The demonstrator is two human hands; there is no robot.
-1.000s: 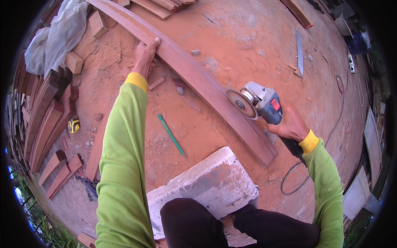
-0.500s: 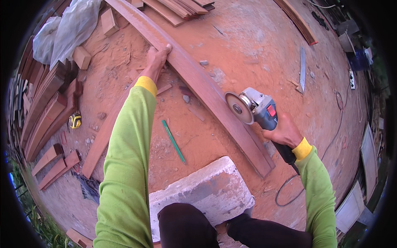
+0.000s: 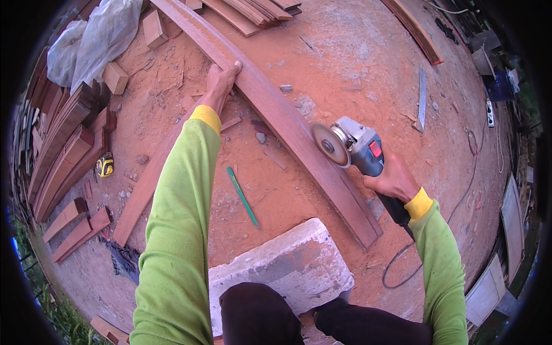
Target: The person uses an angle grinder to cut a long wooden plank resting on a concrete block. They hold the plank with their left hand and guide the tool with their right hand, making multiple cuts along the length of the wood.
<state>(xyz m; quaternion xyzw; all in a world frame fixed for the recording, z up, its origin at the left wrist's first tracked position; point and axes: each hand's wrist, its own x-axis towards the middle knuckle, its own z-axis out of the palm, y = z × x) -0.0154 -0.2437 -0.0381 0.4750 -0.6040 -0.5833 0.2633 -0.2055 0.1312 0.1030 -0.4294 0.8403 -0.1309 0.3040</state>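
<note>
A long reddish-brown wooden plank (image 3: 282, 123) runs diagonally from the far left down to the near right. My left hand (image 3: 221, 83) grips its left edge, thumb on top and the other fingers mostly hidden beneath. In my right hand (image 3: 397, 178) is an angle grinder (image 3: 365, 146), blue and grey with a red switch, my fingers wrapped round its body. Its round disc (image 3: 330, 145) stands at the plank's right edge; whether it touches the wood I cannot tell. A green pencil-like stick (image 3: 242, 195) lies on the ground left of the plank.
A whitish block (image 3: 287, 259) lies before my knees. Stacked boards (image 3: 69, 149) and a yellow tape measure (image 3: 105, 165) are at left, a plastic sheet (image 3: 95, 43) behind them. The grinder's cord (image 3: 397, 270) loops on the right; a metal strip (image 3: 422, 100) lies farther off.
The grinder has shifted very slightly up and to the left along the plank's edge. My left hand keeps its hold on the plank.
</note>
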